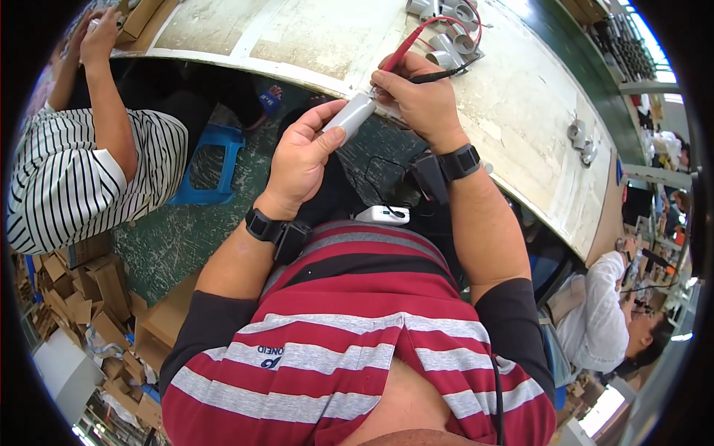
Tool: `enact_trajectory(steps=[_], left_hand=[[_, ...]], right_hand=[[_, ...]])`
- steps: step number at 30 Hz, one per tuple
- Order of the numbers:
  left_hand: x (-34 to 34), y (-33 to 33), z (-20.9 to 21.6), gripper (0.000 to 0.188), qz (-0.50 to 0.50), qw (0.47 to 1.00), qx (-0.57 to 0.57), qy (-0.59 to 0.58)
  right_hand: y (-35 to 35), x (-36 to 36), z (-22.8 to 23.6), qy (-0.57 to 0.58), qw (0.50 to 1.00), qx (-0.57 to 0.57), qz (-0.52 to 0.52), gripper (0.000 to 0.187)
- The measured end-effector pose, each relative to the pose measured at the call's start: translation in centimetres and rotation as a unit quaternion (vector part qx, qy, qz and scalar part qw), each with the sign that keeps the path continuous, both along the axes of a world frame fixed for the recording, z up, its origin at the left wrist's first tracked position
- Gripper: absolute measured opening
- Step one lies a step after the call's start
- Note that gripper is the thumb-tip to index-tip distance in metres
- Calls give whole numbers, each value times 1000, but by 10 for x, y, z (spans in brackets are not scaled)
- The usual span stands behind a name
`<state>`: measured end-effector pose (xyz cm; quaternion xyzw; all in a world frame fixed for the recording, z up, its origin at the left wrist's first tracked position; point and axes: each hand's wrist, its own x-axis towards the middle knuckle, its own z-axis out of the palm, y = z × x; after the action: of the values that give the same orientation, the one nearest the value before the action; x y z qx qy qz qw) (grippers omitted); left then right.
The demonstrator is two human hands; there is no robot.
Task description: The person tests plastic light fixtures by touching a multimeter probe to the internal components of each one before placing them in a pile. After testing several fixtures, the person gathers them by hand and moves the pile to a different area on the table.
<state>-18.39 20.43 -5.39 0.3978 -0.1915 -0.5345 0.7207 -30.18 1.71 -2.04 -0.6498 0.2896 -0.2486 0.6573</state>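
Grey and smooth, a short cylinder [349, 117] of matte plastic or metal is held at the near edge of the table [520, 126], just below its white rim, tilted so that its upper end points toward the right hand [420, 100]. No markings can be made out on its surface, and its far end is hidden behind the fingers. It is gripped by the left hand [301, 156], whose fingers and thumb are closed around its lower part. The right hand is closed on two slim probes, a red one [405, 50] and a black one [439, 76], whose tips are brought to the upper end of the cylinder; whether they touch it cannot be told. Red and black leads are seen running from the probes across the worn, pale table top toward a cluster of similar grey cylinders [450, 30] set farther back. Black wristbands are worn on both wrists. A small white box [383, 215] with a black cable is seen lying on the lap. A blue stool [212, 163] stands on the green floor to the left, beside a person in a striped shirt [74, 178].
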Motion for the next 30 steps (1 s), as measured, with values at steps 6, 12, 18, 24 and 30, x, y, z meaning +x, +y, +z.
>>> enact_trajectory(steps=[6, 12, 18, 24, 30], left_hand=[[2, -5, 5, 45, -4, 999, 1, -35], [6, -1, 1, 47, 20, 995, 21, -94], [4, 3, -14, 46, -4, 997, -12, -74], [3, 0, -10, 45, -22, 998, -15, -52], [10, -2, -10, 45, -30, 997, -21, -68]], right_hand=[[-4, 1, 4, -9, 1000, 6, -5, 12], [-3, 8, -2, 35, 994, -103, 2, 14], [-2, -1, 2, 12, 998, -67, 14, 13], [-2, -1, 1, -12, 995, -103, -6, 16], [-6, 0, 6, 32, 979, -198, -30, 20]])
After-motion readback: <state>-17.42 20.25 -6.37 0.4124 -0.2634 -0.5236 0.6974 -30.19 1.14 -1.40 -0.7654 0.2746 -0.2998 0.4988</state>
